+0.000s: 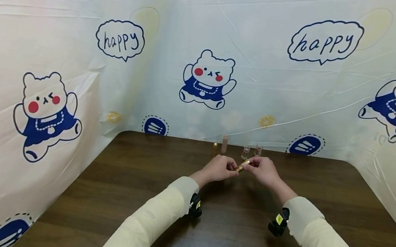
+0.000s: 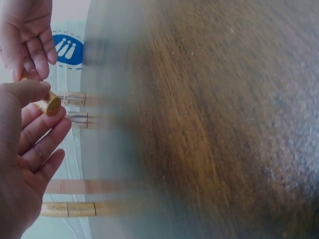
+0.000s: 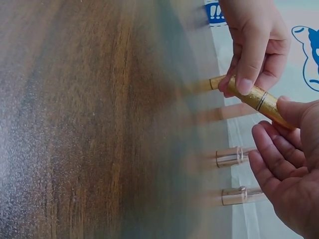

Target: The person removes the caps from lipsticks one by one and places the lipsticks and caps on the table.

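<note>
Both hands work on one gold tube (image 1: 242,166), held tilted in the air toward the far side of the table (image 1: 205,241). Left hand (image 1: 219,168): thumb and forefinger pinch the lower end; the remaining fingers stay out of the pinch, loosely extended in the left wrist view. Right hand (image 1: 262,171): thumb and fingers pinch the upper end, the others spread below it. A dark ring seam (image 3: 261,102) circles the tube between the two grips, leaving it uncovered; likely reason for the end holds: each hand gets its own section and the tube cannot swing. Fingertips rather than palms probably because the piece is slim. Behind the hands, a row stands upright near the table's back edge: a second gold tube (image 1: 215,150), a pinkish tube (image 1: 224,143) just beside it, then, past a gap, two clear-topped tubes (image 1: 245,152) (image 1: 258,150) near each other. Upright, spaced placement presumably keeps each within reach and easy to tell apart. Contents of the held tube: cannot be told, its outside alone being visible.
</note>
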Demonstrator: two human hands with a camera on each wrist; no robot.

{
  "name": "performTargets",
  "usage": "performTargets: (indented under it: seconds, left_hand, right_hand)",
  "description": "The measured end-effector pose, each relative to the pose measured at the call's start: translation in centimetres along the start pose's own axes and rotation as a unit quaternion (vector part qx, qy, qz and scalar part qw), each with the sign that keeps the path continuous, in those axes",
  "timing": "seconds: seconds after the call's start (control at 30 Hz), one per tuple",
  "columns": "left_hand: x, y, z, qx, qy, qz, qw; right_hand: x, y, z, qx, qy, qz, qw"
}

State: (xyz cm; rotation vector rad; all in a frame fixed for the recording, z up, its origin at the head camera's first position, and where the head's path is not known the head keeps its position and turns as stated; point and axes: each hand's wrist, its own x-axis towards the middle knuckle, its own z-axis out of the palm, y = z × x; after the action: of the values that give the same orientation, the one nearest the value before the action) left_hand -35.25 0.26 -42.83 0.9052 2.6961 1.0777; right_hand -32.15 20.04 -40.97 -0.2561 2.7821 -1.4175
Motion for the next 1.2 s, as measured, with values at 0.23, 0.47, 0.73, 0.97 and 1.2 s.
performTargets:
  seconds: [0.23,0.47,0.73,0.97,1.2]
  left_hand:
    - [0.1,-0.1,0.2,0.013,0.009,0.002,0.9999]
    - [0.2,-0.1,0.2,0.051,0.023,0.006,0.9984]
    - [0.2,0.0,0.2,0.082,0.031,0.000,0.9962]
    - [0.3,-0.2,0.2,0.121,0.049,0.007,0.9914]
    - [-0.6,-1.9,-0.3,0.134,0.066,-0.015,0.9887]
  right_hand:
    - [0.0,0.0,0.2,-0.006,0.012,-0.008,1.000]
    - [0.0,-0.2,0.2,-0.017,0.026,-0.012,0.999]
    - [0.1,0.1,0.7,-0.023,0.039,-0.022,0.999]
    - [0.1,-0.1,0.4,-0.022,0.061,-0.019,0.998]
    - [0.2,0.5,-1.4,-0.019,0.105,0.000,0.994]
